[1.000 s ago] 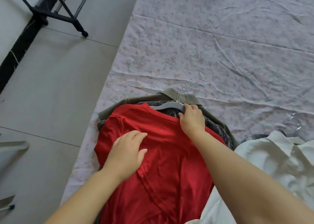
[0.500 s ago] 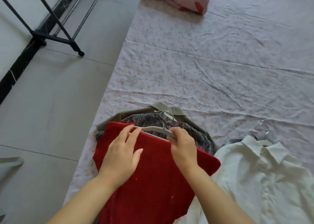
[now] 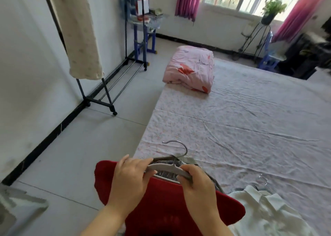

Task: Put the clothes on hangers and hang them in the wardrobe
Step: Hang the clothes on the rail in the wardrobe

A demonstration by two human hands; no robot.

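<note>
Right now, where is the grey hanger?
In the head view, low and centre: the grey hanger is held by the left hand and right hand, over the red top, left of the white shirt.

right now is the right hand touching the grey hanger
Touching. The head view shows the right hand with fingers curled round the grey hanger.

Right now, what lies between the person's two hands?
Head view: the grey hanger spans from left hand to right hand, above a dark patterned garment.
</note>
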